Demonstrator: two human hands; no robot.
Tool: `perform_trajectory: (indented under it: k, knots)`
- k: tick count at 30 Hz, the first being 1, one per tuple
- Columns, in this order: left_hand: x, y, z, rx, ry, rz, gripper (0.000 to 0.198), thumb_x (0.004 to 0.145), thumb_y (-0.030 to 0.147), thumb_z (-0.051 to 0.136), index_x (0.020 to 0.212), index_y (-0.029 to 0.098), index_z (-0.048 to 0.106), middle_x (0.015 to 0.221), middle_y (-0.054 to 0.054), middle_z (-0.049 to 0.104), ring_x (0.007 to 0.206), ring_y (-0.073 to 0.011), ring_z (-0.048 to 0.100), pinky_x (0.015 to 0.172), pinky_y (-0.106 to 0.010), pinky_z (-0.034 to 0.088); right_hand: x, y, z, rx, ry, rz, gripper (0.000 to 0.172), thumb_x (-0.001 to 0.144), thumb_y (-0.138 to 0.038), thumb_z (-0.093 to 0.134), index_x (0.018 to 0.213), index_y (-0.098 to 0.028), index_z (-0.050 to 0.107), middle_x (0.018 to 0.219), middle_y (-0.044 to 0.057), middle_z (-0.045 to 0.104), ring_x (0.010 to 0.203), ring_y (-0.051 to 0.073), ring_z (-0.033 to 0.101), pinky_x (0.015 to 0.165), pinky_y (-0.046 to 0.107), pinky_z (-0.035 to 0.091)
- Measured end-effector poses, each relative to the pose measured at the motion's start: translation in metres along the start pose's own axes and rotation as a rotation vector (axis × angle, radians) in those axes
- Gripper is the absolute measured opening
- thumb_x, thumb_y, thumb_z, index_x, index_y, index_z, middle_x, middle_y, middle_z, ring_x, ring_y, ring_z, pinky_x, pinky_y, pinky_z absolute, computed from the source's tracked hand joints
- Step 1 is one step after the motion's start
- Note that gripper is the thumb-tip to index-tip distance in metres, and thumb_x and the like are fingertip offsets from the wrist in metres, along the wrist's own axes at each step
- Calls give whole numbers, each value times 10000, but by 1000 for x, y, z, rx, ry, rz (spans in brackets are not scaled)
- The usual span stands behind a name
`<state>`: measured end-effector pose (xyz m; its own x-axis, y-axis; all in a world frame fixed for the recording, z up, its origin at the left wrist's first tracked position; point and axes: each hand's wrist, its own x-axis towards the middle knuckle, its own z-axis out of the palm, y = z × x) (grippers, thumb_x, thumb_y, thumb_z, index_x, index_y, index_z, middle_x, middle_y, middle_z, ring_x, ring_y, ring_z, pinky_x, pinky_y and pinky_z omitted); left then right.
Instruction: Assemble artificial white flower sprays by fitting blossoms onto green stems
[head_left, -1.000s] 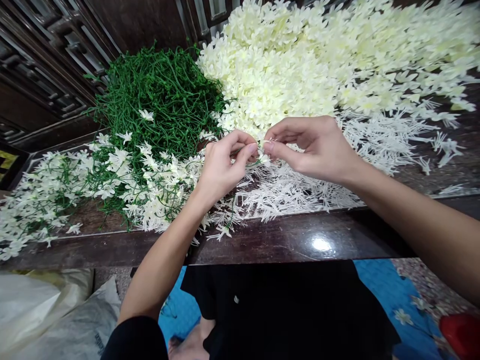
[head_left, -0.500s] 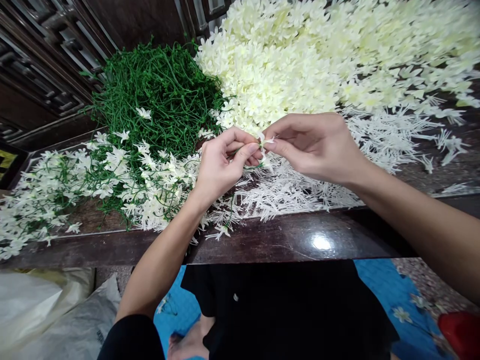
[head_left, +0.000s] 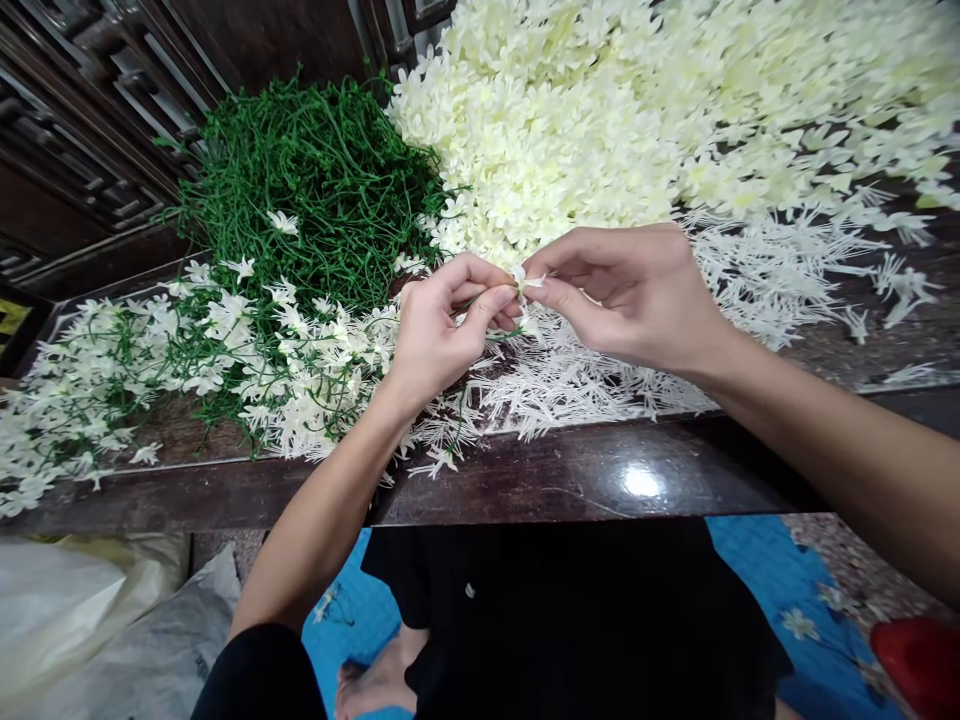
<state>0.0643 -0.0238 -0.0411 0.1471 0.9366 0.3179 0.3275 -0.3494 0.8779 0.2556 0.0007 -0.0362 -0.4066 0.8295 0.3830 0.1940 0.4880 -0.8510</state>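
My left hand (head_left: 448, 325) is closed in a pinch on the green plastic stem of a small white artificial flower (head_left: 520, 281). From the other side, my right hand (head_left: 637, 300) grips a petal of that flower between thumb and forefinger. Both sets of fingertips nearly meet over a heap of thin white spiky flower pieces (head_left: 570, 385). Behind the hands lies a big pile of cream petal pieces (head_left: 555, 140). A tangled mound of green stems (head_left: 315, 190) rises beyond my left hand.
White flowers on green stems (head_left: 142, 370) spread along the left of the dark wooden bench (head_left: 570, 475). Carved dark wood (head_left: 97, 110) backs it on the left. Pale sacks (head_left: 112, 620) lie below left. On the floor are a blue mat (head_left: 757, 560) and a red object (head_left: 915, 655).
The fingers have shifted only slightly around the flower, which both hands still hold at nearly the same spot. The whole view has moved a little.
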Motion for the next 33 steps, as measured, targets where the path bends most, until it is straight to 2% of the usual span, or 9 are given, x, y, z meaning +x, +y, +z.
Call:
perform_trajectory:
  k: [7, 12, 16, 19, 22, 24, 26, 29, 33]
  knots:
    - [-2, -2, 0, 85, 13, 63, 132, 954, 177, 652, 831, 211, 619, 712, 10, 782, 600, -103, 720, 598, -216, 610, -3, 6, 6, -25, 33, -34, 123, 907, -354, 721, 795, -302, 726, 816, 38, 746, 707, 250, 659, 684, 470, 572]
    - [-2, -7, 0, 170, 19, 198, 137, 938, 118, 637, 831, 202, 619, 687, 33, 756, 596, -95, 719, 570, -197, 581, -4, 14, 10, 12, 62, -130, 97, 878, -327, 758, 790, -291, 739, 799, 41, 758, 698, 264, 696, 630, 476, 599]
    - [0, -10, -4, 205, 18, 322, 121, 978, 129, 609, 882, 199, 631, 722, 34, 751, 617, -88, 724, 580, -191, 571, 0, 17, 8, 29, 75, -170, 75, 855, -259, 784, 798, -264, 736, 781, 27, 757, 700, 238, 708, 657, 446, 626]
    - [3, -11, -8, 343, 20, 384, 97, 1023, 186, 593, 950, 202, 656, 791, 17, 763, 665, -99, 723, 632, -218, 578, 4, 19, 3, 74, 49, -182, 62, 841, -240, 803, 864, -246, 745, 847, 20, 767, 779, 222, 732, 765, 421, 662]
    - [6, -12, -12, 475, 32, 484, 118, 1039, 188, 570, 990, 194, 678, 835, 0, 770, 715, -110, 718, 681, -237, 570, 6, 19, 0, 127, -67, -133, 258, 826, -308, 826, 1065, -249, 748, 1077, 41, 778, 1018, 257, 748, 1004, 464, 638]
    - [6, -13, -12, 507, 30, 534, 122, 1035, 170, 568, 1000, 185, 684, 875, -11, 785, 757, -115, 728, 711, -238, 570, 6, 19, 0, 120, -107, -96, 359, 810, -356, 843, 1136, -247, 739, 1168, 56, 768, 1111, 283, 732, 1090, 508, 597]
    - [6, -15, -12, 517, 28, 542, 115, 1028, 156, 576, 1009, 179, 687, 902, -18, 794, 781, -118, 736, 731, -238, 572, 5, 17, 1, 87, -72, -73, 310, 822, -391, 839, 1083, -243, 759, 1110, 62, 781, 1061, 296, 742, 1064, 540, 606]
    - [6, -17, -13, 536, 52, 527, 115, 1022, 154, 579, 1004, 184, 688, 866, -10, 782, 750, -119, 727, 707, -244, 561, 5, 15, 2, 63, 4, -64, 193, 858, -410, 822, 928, -234, 782, 928, 63, 781, 882, 284, 755, 921, 534, 656]
    - [7, -18, -16, 546, 71, 495, 120, 1020, 168, 578, 997, 190, 693, 837, -3, 768, 713, -118, 718, 670, -246, 548, 5, 13, 0, 61, 29, -62, 191, 851, -400, 860, 871, -230, 775, 857, 53, 767, 798, 255, 748, 815, 484, 668]
